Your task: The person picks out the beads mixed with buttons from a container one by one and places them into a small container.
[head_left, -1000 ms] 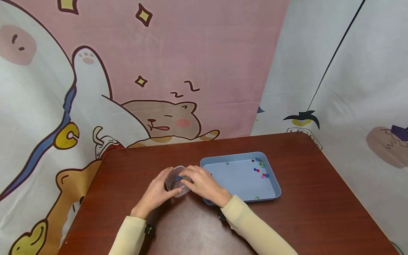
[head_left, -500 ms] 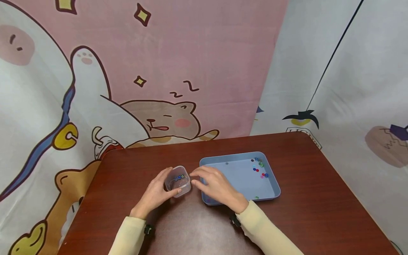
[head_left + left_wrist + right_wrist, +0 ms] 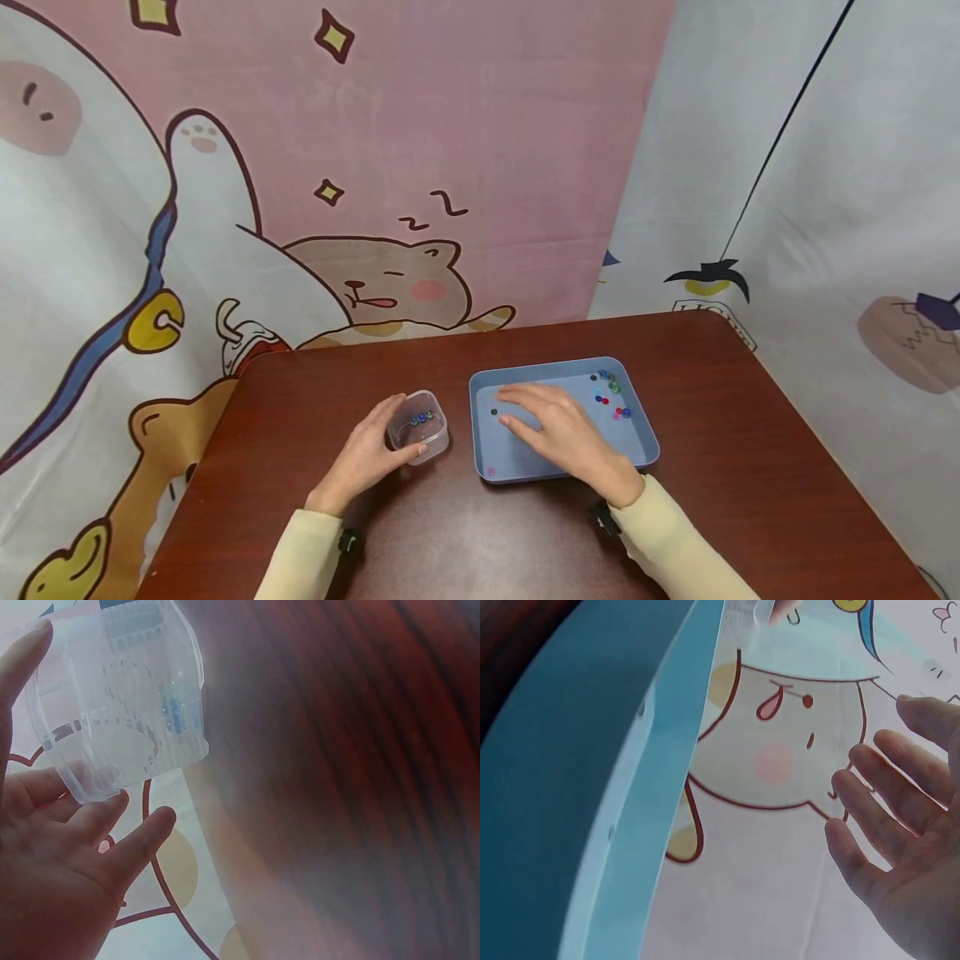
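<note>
My left hand [image 3: 363, 457] holds a small clear plastic container [image 3: 441, 435] at its left side, thumb on the near wall and fingers at the far rim. In the left wrist view, the container [image 3: 82, 690] sits between thumb and fingers. Several shiny blue and green beads [image 3: 422, 417] lie in its bottom. My right hand [image 3: 562, 425] is over the blue tray [image 3: 525, 475], palm down, fingers loosely bent and apart, holding nothing. The right wrist view shows the same right hand [image 3: 900, 817] with spread fingers, beside the tray wall [image 3: 682, 750].
Coloured beads [image 3: 615, 387] gather at the tray's right side. A pink bead [image 3: 491, 472] lies in its near left corner and a dark bead [image 3: 494, 412] near its left wall. The brown table [image 3: 750, 433] meets a printed cloth [image 3: 525, 167] behind.
My right hand has left the container and moved right over the tray, uncovering beads at its left side. The left hand and the container have stayed in place.
</note>
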Motion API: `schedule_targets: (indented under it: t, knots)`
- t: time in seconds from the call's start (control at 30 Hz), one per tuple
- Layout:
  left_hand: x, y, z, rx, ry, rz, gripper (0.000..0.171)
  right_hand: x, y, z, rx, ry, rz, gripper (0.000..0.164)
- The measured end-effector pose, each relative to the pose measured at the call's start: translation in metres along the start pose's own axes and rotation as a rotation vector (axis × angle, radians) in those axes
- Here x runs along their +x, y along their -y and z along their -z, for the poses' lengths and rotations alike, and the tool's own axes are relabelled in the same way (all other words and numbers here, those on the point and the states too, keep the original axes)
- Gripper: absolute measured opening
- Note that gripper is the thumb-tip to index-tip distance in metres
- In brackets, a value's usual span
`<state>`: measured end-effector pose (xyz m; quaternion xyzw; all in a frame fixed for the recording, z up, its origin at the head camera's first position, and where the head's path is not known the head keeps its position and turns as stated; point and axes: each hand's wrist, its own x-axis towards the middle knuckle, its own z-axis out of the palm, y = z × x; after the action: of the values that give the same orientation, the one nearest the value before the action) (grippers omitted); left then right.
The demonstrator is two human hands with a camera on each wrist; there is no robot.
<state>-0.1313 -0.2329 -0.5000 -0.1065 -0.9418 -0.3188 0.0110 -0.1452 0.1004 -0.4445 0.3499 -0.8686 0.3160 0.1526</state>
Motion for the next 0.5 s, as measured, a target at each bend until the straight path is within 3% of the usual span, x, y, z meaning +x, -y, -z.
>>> schedule_targets:
  t: [0.5]
  knots:
    - [0.000, -0.001, 0.002, -0.010, 0.012, 0.013, 0.097, -0.039, -0.057, 0.029, -0.198, 0.017, -0.070, 0.050]
